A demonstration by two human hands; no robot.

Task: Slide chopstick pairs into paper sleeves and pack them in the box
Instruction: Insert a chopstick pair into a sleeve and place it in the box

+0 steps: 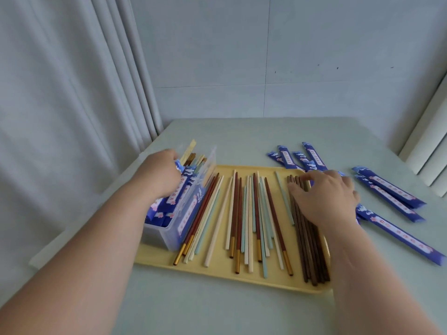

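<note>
Brown chopsticks (pixel 312 252) look stiff, slippery; pinch mid-length. Right hand (pixel 324 197) presses them flat-fingered; left hand (pixel 159 172) grip at box (pixel 169 234) unclear.

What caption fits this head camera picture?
Left hand reaches into the box; right hand touches brown chopsticks on the yellow tray.

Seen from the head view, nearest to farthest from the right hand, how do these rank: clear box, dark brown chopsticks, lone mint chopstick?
1. dark brown chopsticks, under the right hand.
2. lone mint chopstick, just left of it.
3. clear box, far left.
</note>
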